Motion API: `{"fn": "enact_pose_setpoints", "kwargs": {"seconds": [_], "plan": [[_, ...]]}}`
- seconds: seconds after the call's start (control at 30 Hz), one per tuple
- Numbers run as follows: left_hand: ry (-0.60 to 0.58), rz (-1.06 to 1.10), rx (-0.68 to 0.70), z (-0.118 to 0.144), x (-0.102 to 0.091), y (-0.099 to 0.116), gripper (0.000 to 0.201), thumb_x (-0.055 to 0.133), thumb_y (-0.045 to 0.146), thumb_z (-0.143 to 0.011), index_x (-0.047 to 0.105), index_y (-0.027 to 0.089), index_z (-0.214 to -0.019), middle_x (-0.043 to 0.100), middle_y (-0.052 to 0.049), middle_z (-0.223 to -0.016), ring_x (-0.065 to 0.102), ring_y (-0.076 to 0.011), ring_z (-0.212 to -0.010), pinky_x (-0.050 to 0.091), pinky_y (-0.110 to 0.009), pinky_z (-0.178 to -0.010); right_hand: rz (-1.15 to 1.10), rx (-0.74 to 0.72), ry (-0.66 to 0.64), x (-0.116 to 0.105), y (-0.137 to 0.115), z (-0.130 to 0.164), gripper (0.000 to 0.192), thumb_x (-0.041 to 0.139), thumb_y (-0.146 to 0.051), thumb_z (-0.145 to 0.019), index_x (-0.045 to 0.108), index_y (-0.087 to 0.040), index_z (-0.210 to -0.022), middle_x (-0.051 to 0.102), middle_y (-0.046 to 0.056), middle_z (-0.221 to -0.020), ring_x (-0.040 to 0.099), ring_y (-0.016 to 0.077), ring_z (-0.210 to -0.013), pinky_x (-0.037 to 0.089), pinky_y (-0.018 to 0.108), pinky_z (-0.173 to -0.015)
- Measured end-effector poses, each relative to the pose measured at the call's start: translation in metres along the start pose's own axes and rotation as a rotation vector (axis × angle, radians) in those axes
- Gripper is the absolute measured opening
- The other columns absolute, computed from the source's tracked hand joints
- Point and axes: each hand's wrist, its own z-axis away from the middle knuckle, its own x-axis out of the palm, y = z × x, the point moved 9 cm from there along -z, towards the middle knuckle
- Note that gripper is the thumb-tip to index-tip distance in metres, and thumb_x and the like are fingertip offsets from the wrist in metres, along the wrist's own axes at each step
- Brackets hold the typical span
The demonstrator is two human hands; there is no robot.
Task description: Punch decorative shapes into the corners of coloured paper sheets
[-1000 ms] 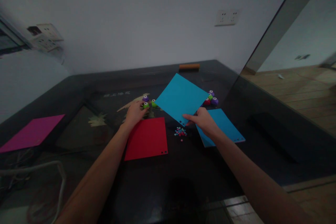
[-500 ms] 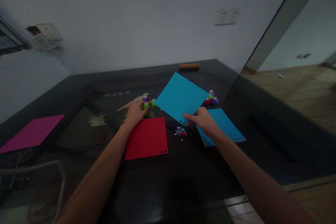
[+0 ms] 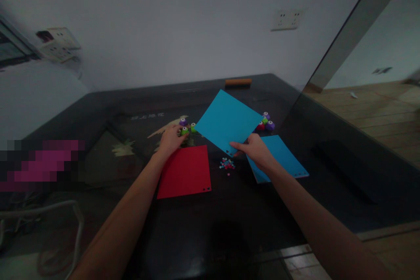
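Note:
My right hand (image 3: 257,151) pinches a sheet of blue paper (image 3: 228,120) by its near corner, thumb on top. The sheet is raised and tilted above the table, with small punched holes by that corner. My left hand (image 3: 172,139) has its fingers curled round a small green craft punch (image 3: 184,131). A purple punch (image 3: 183,122) and another green punch (image 3: 193,127) stand beside it. Red paper (image 3: 185,171) with punched holes in its near right corner lies below my left hand. Tiny punched paper shapes (image 3: 227,164) are heaped between the papers.
More blue paper (image 3: 282,157), punched along its near edge, lies under my right forearm. Several punches (image 3: 269,125) cluster behind it. An orange-brown stick (image 3: 238,82) lies at the table's far edge. A dark flat object (image 3: 344,170) is at right, a pixelated pink patch at left.
Both hands keep nearly the same pose, and the blue sheet stays raised. The whole view has shifted very slightly.

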Motion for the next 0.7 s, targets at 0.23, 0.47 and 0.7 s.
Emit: {"fn": "enact_pose_setpoints", "kwargs": {"seconds": [0.23,0.47,0.7], "plan": [[0.057,0.099,-0.085,0.0,-0.013,-0.011,0.039,0.041,0.045,-0.088,0.065,0.016,-0.098,0.068,-0.009,-0.094,0.062,-0.0221,-0.083,0.048,-0.032,-0.076,-0.016,-0.022,-0.011,-0.001,0.0,-0.001,0.031,0.072,-0.024,-0.065,0.065,-0.009,-0.092,0.071,0.01,-0.078,0.064,0.0168,-0.055,0.055,0.031,-0.056],[0.06,0.124,-0.162,-0.026,-0.006,-0.031,0.036,0.056,0.031,-0.079,0.059,0.013,-0.111,0.068,-0.011,-0.096,0.064,-0.0197,-0.082,0.049,-0.029,-0.072,-0.045,-0.056,-0.03,-0.001,-0.003,-0.002,0.033,0.071,-0.023,-0.066,0.063,-0.01,-0.095,0.07,0.01,-0.081,0.064,0.0171,-0.059,0.056,0.031,-0.056],[0.013,0.096,-0.128,-0.052,0.006,-0.03,0.029,0.069,0.029,-0.066,0.068,0.019,-0.094,0.068,-0.007,-0.089,0.062,-0.0219,-0.081,0.046,-0.031,-0.074,-0.046,-0.052,-0.048,0.0,-0.005,-0.003,0.025,0.069,-0.021,-0.068,0.063,-0.01,-0.089,0.07,0.01,-0.08,0.064,0.0165,-0.057,0.056,0.031,-0.057]]}}
